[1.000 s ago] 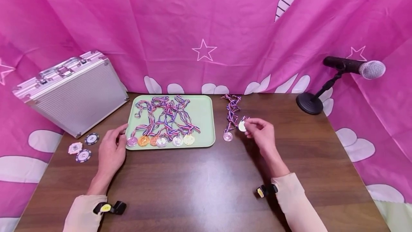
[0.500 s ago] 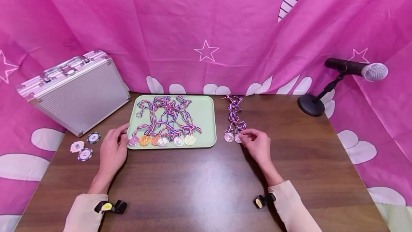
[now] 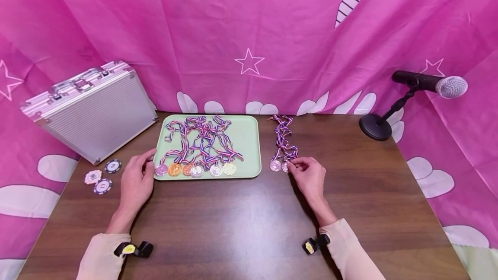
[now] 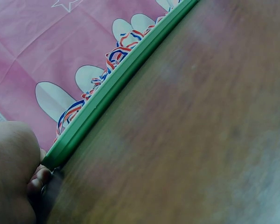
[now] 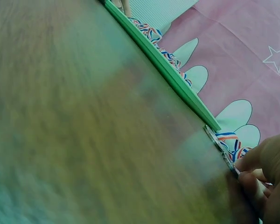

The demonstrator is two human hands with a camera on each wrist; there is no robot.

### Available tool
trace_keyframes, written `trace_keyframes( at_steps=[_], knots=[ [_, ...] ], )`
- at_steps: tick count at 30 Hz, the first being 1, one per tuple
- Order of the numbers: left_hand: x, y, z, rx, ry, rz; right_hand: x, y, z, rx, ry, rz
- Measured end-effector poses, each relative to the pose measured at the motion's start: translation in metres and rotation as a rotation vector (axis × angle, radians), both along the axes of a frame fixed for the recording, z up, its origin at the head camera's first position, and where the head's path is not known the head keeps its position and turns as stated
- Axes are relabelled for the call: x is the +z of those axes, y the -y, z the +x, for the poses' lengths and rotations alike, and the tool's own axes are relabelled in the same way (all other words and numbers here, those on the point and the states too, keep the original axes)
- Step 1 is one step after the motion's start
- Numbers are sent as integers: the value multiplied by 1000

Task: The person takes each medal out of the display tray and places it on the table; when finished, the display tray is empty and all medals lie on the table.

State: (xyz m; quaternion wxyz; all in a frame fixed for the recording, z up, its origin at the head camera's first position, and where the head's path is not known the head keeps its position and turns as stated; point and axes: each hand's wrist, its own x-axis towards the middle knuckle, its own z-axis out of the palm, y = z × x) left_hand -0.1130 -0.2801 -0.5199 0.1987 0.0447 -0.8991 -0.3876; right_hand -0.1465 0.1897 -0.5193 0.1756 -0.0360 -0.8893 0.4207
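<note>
My right hand (image 3: 310, 175) pinches the rim of a shiny round medal (image 3: 285, 167) between thumb and fingers, low at the tabletop. Just left of it lies another pale medal (image 3: 275, 165). Their red, white and blue striped ribbons (image 3: 283, 137) trail back toward the curtain, bunched together. At the left end of a light green tray (image 3: 250, 141), my left hand (image 3: 136, 182) holds the near corner, fingers at the rim. Gold, orange and silver medals, among them a gold medal (image 3: 229, 169), line the tray's front edge, with tangled ribbons (image 3: 206, 139) behind.
A silver aluminium case (image 3: 97, 116) stands at the back left, with three poker chips (image 3: 103, 186) before it. A microphone (image 3: 428, 82) on a black stand (image 3: 375, 127) is at the back right. A pink curtain (image 3: 249, 20) hangs behind the wooden table (image 3: 233, 228).
My right hand has brought its medal left and toward me, down beside the other medal, then nudged slightly further left. The ribbon now lies with the other one. My left hand stays at the tray.
</note>
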Motion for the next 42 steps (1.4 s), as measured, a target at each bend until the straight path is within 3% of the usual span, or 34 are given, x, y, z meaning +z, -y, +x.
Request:
trace_keyframes(
  at_steps=[7,16,33,42],
  knots=[
    [-2,1,-1,2,-1,0,0,3,4,-20,-9,-47],
    [-1,-1,-1,-8,-5,-9,4,12,12,12,-78,-100],
    [-2,1,0,-9,-17,-7,22,65,15,253,-75,-251],
    [-1,0,0,-8,-19,-10,26,98,15,367,-25,-211]
  ],
)
